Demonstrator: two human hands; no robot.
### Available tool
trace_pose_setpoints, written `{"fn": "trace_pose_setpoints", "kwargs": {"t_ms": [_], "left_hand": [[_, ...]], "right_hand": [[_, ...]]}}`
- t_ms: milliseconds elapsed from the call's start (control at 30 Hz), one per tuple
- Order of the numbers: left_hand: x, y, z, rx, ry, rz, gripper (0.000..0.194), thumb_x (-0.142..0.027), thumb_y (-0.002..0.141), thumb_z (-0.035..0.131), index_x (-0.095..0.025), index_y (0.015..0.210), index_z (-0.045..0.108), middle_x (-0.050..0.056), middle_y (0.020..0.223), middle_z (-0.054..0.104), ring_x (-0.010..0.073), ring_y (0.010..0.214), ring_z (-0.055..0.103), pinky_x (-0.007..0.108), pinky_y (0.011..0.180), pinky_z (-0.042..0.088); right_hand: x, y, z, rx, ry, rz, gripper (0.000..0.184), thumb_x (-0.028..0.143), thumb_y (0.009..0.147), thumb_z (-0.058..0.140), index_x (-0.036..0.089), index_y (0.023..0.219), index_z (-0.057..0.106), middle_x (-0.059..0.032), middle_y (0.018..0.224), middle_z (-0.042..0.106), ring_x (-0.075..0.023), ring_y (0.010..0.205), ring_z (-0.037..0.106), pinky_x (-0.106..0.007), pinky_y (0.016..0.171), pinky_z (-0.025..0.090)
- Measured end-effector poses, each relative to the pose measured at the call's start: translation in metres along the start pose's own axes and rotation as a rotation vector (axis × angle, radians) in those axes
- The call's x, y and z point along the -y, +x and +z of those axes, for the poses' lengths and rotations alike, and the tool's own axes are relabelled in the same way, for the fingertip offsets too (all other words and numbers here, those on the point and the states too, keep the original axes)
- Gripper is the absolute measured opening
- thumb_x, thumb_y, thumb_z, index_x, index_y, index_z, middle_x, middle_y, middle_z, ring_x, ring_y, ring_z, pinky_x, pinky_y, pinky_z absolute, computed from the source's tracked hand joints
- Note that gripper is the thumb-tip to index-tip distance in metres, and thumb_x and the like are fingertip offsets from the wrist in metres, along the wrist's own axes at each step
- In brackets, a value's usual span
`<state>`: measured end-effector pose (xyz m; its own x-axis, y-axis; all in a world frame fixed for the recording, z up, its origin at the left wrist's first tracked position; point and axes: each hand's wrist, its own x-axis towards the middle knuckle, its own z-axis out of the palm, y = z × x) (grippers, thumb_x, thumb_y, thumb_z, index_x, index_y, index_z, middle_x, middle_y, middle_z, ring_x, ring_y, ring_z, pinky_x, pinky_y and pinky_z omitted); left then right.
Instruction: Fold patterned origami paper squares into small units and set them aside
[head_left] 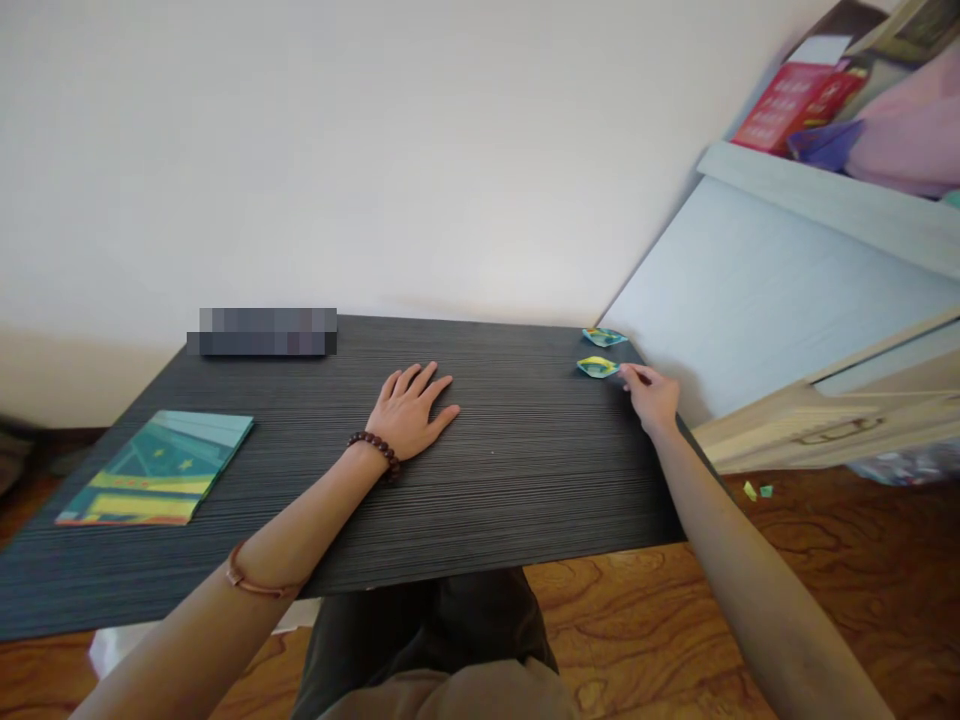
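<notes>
My left hand [409, 413] lies flat on the dark table [480, 500], palm down with its fingers spread, holding nothing. At the far right corner, my right hand [652, 397] pinches the right tip of a folded paper boat [598, 367], yellow and green, which sits on the tabletop. Just behind it, near the wall, rests a second folded paper boat [604, 337]. Over on the left side of the table is a flat stack of printed paper [161, 470] in green and yellow.
A pixelated, blurred-out object [262, 332] stands at the table's back left. Beside the right edge rises a pale cabinet [795, 260] with a red box [795, 105] on top. Two paper scraps [751, 491] lie on the wooden floor [622, 630].
</notes>
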<state>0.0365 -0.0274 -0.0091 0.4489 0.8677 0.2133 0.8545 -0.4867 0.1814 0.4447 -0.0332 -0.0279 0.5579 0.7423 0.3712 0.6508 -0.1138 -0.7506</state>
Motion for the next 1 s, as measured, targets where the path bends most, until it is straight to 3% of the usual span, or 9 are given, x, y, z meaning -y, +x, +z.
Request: {"fn": "trace_pose_setpoints", "kwargs": {"t_ms": [333, 600, 767, 867, 1000], "left_hand": [[-0.001, 0.0, 0.0, 0.001, -0.011, 0.005, 0.053, -0.055, 0.089, 0.033, -0.027, 0.132, 0.045, 0.003, 0.145, 0.035, 0.0269, 0.134, 0.025, 0.046, 0.111, 0.016], [0.001, 0.0, 0.002, 0.016, 0.011, 0.01, 0.056, -0.056, 0.089, 0.03, -0.026, 0.134, 0.043, 0.004, 0.147, 0.032, 0.0261, 0.136, 0.024, 0.045, 0.111, 0.015], [0.001, 0.0, 0.003, 0.035, 0.029, 0.022, 0.058, -0.058, 0.089, 0.028, -0.027, 0.138, 0.037, 0.003, 0.149, 0.027, 0.0244, 0.138, 0.019, 0.044, 0.112, 0.012], [0.0, 0.0, 0.003, 0.029, 0.031, 0.026, 0.059, -0.058, 0.089, 0.027, -0.027, 0.138, 0.038, 0.003, 0.149, 0.028, 0.025, 0.138, 0.02, 0.045, 0.112, 0.014], [0.0, -0.005, 0.002, 0.01, 0.033, 0.01, 0.057, -0.057, 0.09, 0.028, -0.027, 0.137, 0.039, 0.004, 0.148, 0.029, 0.0258, 0.137, 0.022, 0.046, 0.112, 0.014]], "right_hand": [[-0.005, 0.014, 0.003, -0.093, -0.051, 0.019, 0.053, 0.048, 0.074, 0.057, 0.007, 0.105, 0.065, -0.0093, 0.074, 0.069, -0.0172, 0.055, 0.061, -0.031, 0.057, 0.049], [0.006, -0.009, 0.012, -0.072, -0.129, -0.079, 0.048, 0.044, 0.076, 0.056, 0.008, 0.108, 0.055, -0.0098, 0.082, 0.065, -0.0164, 0.066, 0.059, -0.034, 0.07, 0.048], [0.039, -0.042, 0.039, 0.139, -0.175, -0.233, 0.029, 0.038, 0.077, 0.056, 0.014, 0.095, 0.059, -0.0048, 0.075, 0.062, -0.0166, 0.063, 0.055, -0.034, 0.071, 0.046], [0.073, -0.066, 0.059, 0.247, -0.193, -0.359, 0.021, 0.032, 0.081, 0.052, 0.017, 0.09, 0.063, -0.0088, 0.088, 0.062, -0.0213, 0.081, 0.055, -0.037, 0.08, 0.043], [0.124, -0.103, 0.086, 0.374, -0.241, -0.526, 0.024, 0.027, 0.086, 0.045, 0.02, 0.101, 0.062, -0.0099, 0.104, 0.059, -0.0242, 0.097, 0.051, -0.039, 0.087, 0.039]]}}
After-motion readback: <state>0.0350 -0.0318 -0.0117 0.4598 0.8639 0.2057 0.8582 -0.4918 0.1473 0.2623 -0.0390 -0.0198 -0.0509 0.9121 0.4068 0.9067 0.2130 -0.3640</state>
